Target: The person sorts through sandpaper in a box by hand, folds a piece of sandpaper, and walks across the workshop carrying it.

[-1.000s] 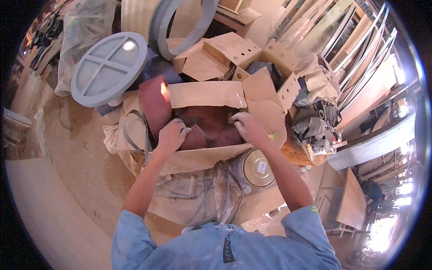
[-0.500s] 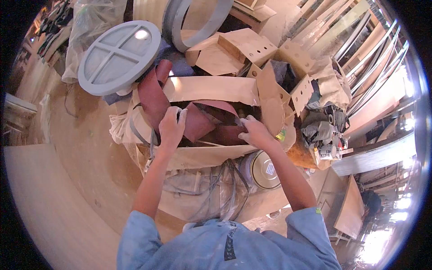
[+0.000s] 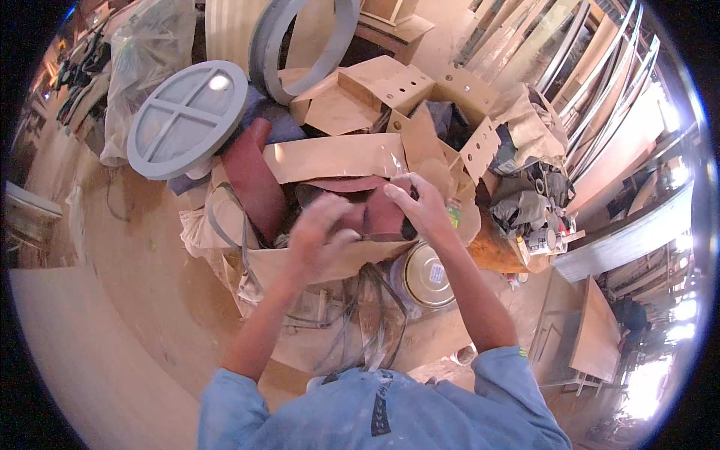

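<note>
An open cardboard box [image 3: 330, 156] holds curled dark-red sheets, seemingly sandpaper. One long red strip [image 3: 253, 180] rises over the box's left side. My left hand [image 3: 319, 229] is over the front left of the opening, blurred, thumb and fingers apart, with nothing visible between them. My right hand [image 3: 420, 206] is at the right end of the box, its thumb and fingers pinching the edge of a red sheet [image 3: 384, 211]. The lower part of that sheet curves down inside the box. A round metal tin [image 3: 426, 276] stands just in front of the box.
A round grey frame with a cross [image 3: 187, 120] lies behind left, beside a grey ring [image 3: 262, 52]. Cardboard pieces with holes [image 3: 390, 81] are behind the box. Dark straps [image 3: 367, 315] hang in front. Bags and cans are at the right, and a person [image 3: 631, 315] is farther off.
My left hand has left the long red strip and moved right over the opening. My right hand has shifted left and up, and the red sheets inside have changed shape.
</note>
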